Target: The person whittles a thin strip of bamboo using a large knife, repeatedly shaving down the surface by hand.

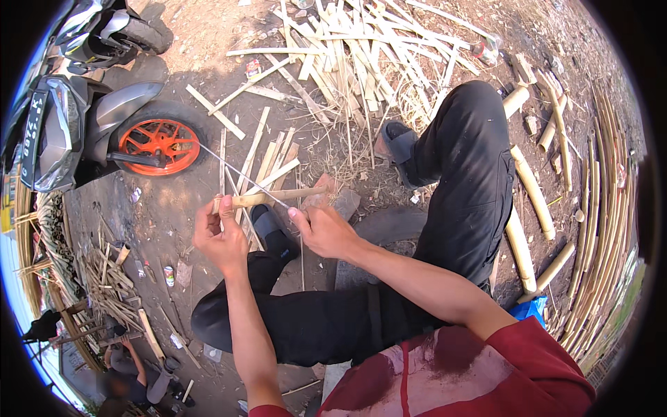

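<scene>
Head view: left hand (221, 240), centre-left of the frame, is curled around the near end of a short bamboo piece (274, 198), fingers pressed shut on it so it lies level in front of the knees. Right hand (325, 231), just right of centre, pinches a thin sliver (236, 169) where it meets the bamboo; the sliver runs up-left towards the orange wheel (158, 146). Holding the piece at one end leaves its far end free, and the pinch sits right at the spot where sliver and bamboo touch, which looks like a way to steer the strip as it parts. One bamboo piece and one sliver are in hand. Below the hands are two legs in black trousers (458, 187) with two dark sandals. Split slats (361, 48) lie heaped at the top centre, too many to count. About five round bamboo sections (533, 193) lie at the right, beside a bundle of long canes (611, 229). One scooter (76, 118) stands upper left; another person (128, 375) crouches lower left
</scene>
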### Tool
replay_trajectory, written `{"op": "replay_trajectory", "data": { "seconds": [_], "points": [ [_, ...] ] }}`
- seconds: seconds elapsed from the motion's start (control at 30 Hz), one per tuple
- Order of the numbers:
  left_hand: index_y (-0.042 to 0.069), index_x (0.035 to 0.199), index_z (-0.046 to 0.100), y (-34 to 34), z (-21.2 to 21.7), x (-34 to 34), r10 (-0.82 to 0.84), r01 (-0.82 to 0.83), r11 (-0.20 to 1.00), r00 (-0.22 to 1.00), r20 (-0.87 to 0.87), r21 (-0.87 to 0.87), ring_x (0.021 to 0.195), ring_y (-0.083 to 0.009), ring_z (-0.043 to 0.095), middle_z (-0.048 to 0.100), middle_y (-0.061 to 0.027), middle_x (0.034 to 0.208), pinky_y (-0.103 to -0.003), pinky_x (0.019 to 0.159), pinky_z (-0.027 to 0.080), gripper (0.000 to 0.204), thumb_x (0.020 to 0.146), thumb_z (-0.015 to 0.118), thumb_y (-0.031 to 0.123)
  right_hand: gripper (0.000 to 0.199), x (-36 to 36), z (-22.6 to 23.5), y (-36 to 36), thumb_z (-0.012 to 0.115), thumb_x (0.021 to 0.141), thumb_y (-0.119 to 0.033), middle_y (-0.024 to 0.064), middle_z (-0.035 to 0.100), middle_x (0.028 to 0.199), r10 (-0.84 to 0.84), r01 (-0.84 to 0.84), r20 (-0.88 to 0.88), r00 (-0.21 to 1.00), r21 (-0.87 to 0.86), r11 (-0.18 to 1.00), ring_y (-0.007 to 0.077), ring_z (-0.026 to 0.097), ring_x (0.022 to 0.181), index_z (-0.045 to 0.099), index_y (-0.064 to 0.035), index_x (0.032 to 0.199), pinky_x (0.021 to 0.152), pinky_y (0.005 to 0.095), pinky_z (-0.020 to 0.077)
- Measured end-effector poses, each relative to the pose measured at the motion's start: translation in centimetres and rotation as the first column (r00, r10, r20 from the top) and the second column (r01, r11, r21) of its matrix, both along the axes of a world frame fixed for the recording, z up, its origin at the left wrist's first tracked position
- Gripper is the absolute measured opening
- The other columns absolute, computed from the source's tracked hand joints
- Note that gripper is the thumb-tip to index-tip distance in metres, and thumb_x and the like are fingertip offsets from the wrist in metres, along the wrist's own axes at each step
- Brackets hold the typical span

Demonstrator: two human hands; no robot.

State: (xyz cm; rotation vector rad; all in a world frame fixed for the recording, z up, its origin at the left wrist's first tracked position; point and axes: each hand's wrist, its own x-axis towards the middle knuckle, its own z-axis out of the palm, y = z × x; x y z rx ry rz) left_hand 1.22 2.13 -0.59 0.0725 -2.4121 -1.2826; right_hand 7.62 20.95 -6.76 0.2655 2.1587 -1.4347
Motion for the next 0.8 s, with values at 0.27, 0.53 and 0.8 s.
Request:
{"op": "replay_trajectory", "data": {
  "seconds": [0.27,0.53,0.8],
  "points": [
    [-0.002,0.103,0.068,1.8,0.7,0.4,-0.025,0.025,0.997,1.000,0.007,-0.067,0.077,-0.0132,0.068,0.073,-0.0111,0.089,-0.026,0.070,0.053,0.021,0.097,0.072,0.018,0.071,-1.0,-1.5,0.7,0.038,0.106,-0.050,0.0364,0.065,0.080,-0.057,0.052,-0.067,0.996,-0.071,0.996,0.0522,0.067,0.084,0.068,0.0105,0.085,0.078,0.0564,0.0512],
    [0.000,0.099,0.066,-0.8,0.3,1.1,-0.016,0.013,0.998,0.999,-0.038,-0.059,0.077,-0.0148,0.068,0.073,-0.0120,0.092,-0.027,0.069,0.053,0.019,0.097,0.071,0.018,0.075,1.4,-5.4,2.3,0.037,0.106,-0.051,0.0385,0.062,0.076,-0.050,0.055,0.123,0.991,-0.040,0.998,0.0535,0.065,0.081,0.068,0.0123,0.081,0.078,0.0583,0.0494],
    [-0.001,0.101,0.065,-2.6,-0.6,2.3,-0.012,0.007,0.996,0.998,-0.055,-0.094,0.078,-0.0151,0.066,0.071,-0.0121,0.093,-0.028,0.071,0.052,0.018,0.099,0.069,0.017,0.071,-1.2,-4.0,0.4,0.040,0.105,-0.051,0.0357,0.063,0.076,-0.004,0.003,-0.006,1.000,-0.132,0.991,0.0522,0.066,0.081,0.066,0.0090,0.078,0.077,0.0568,0.0509]
  ]
}}
